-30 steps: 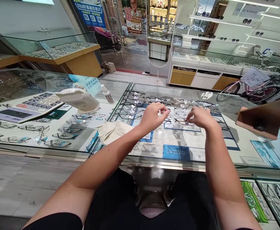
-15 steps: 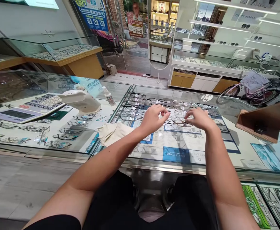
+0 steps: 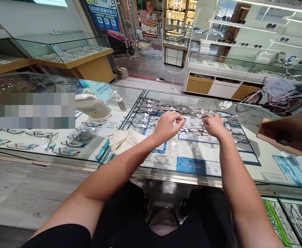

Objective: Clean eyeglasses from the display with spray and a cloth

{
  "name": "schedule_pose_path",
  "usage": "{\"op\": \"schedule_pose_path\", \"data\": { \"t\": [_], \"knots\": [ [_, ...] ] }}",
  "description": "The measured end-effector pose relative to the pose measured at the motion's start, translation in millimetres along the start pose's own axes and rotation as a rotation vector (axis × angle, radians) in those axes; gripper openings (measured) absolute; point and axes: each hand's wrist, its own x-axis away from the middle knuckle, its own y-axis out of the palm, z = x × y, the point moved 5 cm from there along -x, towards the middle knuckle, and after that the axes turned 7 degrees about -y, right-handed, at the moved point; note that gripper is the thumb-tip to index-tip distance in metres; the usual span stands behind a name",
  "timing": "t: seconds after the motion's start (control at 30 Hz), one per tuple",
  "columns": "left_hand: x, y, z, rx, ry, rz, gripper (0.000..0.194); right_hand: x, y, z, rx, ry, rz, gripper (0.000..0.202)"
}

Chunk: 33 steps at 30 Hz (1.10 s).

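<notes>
My left hand (image 3: 169, 124) is over the glass counter (image 3: 166, 172), its fingers curled and the thumb drawn close to the fingertips. Whether anything small is pinched there I cannot make out. To its right, my right hand (image 3: 213, 125) hovers with fingers bent and somewhat apart; no held thing shows. Rows of eyeglasses (image 3: 196, 131) lie around and beneath both hands, partly covered by them. Beside my left forearm rests a crumpled cream cloth (image 3: 125, 141). A blue and white card (image 3: 192, 166) lies nearer to me.
Left of the cloth are a white device (image 3: 93, 106), a spray bottle (image 3: 120, 101) and more eyeglasses (image 3: 67, 151). A pixelated patch hides part of that counter. At the right stands a brown wooden stand (image 3: 282, 137); a bicycle (image 3: 277, 94) is parked beyond.
The view has shifted slightly. My right hand has turned a little, its fingers now pointing more forward. My left hand keeps nearly the same curled pose.
</notes>
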Motion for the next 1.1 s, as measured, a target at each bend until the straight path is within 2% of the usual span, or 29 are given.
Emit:
{"op": "schedule_pose_path", "data": {
  "t": [0.13, 0.2, 0.27, 0.33, 0.4, 0.47, 0.6, 0.7, 0.8, 0.97, 1.1],
  "knots": [
    [-1, -0.8, -1, 0.034, -0.021, 0.014, 0.023, 12, -27, -10, -0.068, -0.015, 0.149, 0.042],
    [-4, 0.9, -7, 0.160, -0.107, -0.018, 0.023, 18, -38, -23, -0.165, -0.087, 0.223, 0.042],
    [-7, 7.5, -17, 0.417, -0.275, -0.127, 0.026, 22, -44, -44, -0.282, -0.206, 0.272, 0.043],
    [-7, 17.7, -23, 0.705, -0.447, -0.283, 0.032, 26, -44, -65, -0.364, -0.312, 0.298, 0.043],
    [-6, 23.1, -24, 0.865, -0.522, -0.359, 0.038, 28, -40, -82, -0.406, -0.367, 0.309, 0.044],
    [-7, 20.5, -25, 0.839, -0.479, -0.284, 0.041, 30, -35, -93, -0.440, -0.382, 0.312, 0.044],
    [-7, 8.4, -23, 0.643, -0.309, -0.015, 0.039, 32, -31, -101, -0.565, -0.420, 0.305, 0.044],
    [-6, 3.7, -22, 0.596, -0.267, 0.069, 0.036, 32, -32, -102, -0.676, -0.448, 0.282, 0.041],
    [-5, 1.2, -20, 0.594, -0.248, 0.087, 0.034, 29, -33, -98, -0.804, -0.375, 0.297, 0.037],
    [-5, 4.0, -18, 0.581, -0.224, 0.040, 0.029, 21, -21, -82, -1.026, -0.120, 0.376, 0.033],
    [-6, 6.2, -17, 0.584, -0.212, -0.009, 0.029, 14, -8, -76, -1.104, -0.064, 0.346, 0.034]
  ]
}}
